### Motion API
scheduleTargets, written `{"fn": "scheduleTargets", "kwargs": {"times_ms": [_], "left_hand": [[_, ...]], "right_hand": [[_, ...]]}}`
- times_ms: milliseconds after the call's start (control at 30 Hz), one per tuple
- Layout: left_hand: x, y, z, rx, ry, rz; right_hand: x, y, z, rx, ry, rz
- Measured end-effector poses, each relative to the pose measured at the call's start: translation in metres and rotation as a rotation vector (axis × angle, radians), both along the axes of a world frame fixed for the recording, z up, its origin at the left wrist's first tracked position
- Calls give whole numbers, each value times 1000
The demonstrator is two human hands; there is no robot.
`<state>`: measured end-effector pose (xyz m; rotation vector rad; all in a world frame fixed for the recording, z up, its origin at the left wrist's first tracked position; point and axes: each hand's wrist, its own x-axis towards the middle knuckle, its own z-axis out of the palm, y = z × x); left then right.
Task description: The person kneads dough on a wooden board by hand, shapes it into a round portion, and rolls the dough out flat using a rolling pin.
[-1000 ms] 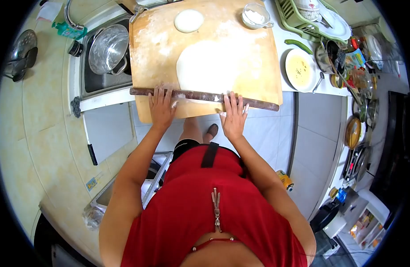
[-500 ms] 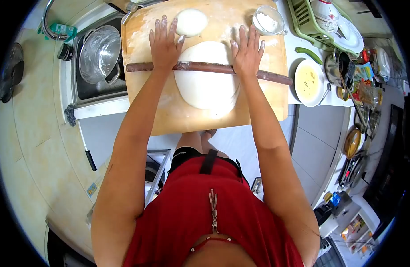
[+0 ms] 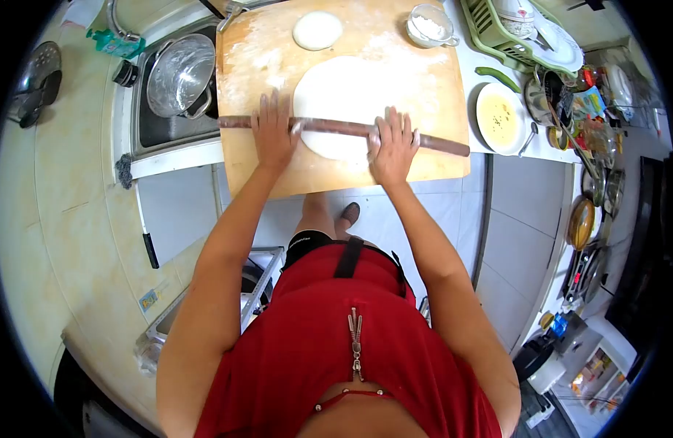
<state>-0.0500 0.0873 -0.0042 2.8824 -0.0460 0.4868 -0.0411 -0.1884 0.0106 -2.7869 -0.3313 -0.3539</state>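
Note:
A dark wooden rolling pin point(image 3: 333, 127) lies across the lower half of a large, flat, white dough sheet point(image 3: 340, 87) on a floured wooden board point(image 3: 263, 44). My left hand point(image 3: 275, 131) rests palm down on the pin left of the dough, its fingers stretched out over it. Over the pin's right part lies my right hand point(image 3: 393, 146), fingers also extended, at the dough's right edge. A smaller dough disc point(image 3: 317, 31) sits at the board's far side. A glass cup of flour point(image 3: 428, 26) stands at the far right corner.
Left of the board is a sink point(image 3: 150, 135) with a metal pot point(image 3: 180, 76). To the right are a yellow-filled bowl point(image 3: 499, 118), a green pepper point(image 3: 498, 78), a spoon and a green dish rack point(image 3: 490, 36). The board's near edge overhangs the counter.
The pin first rolled away from my body over the dough, then came back partway toward me. My hands moved with it, and my fingers now reach less far beyond the pin than half a second ago.

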Motion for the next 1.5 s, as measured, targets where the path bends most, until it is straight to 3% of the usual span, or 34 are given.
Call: {"fn": "scheduleTargets", "kwargs": {"times_ms": [200, 300, 467, 533, 600, 700, 733, 867, 967, 1067, 1233, 1400, 1500], "left_hand": [[-98, -5, 6, -160, 131, -76], [-104, -2, 0, -299, -7, -33], [-25, -10, -11, -627, -72, 306], [23, -23, -17, -1027, -25, 402], [63, -31, -15, -947, 20, 510], [92, -24, 4, -806, 324, 459], [102, -15, 17, -786, 652, 401], [97, -13, 6, -534, 292, 252], [67, -10, -6, -745, 70, 367], [29, -14, -42, -882, 107, 622], [-11, -76, -26, -1678, 164, 932], [-29, -133, 2, -1990, 323, 844], [-56, -114, -2, -1998, 357, 751]], "right_hand": [[-48, -14, -9, 116, 18, 95], [-45, -21, -14, 41, 5, 139], [-59, -34, 9, 120, -80, -97], [-63, -41, 15, 173, -65, -177], [-65, -50, 18, 235, -21, -261], [-75, -60, 29, 278, -37, -324], [-78, -63, 32, 295, -17, -327], [-88, -78, 30, 283, -10, -357], [-91, -86, 24, 251, 3, -363], [-89, -90, 20, 241, -7, -338], [-74, -83, 13, 218, 23, -258], [-53, -61, 19, 160, 32, -73], [-45, -57, 24, 106, 24, 56]]}}
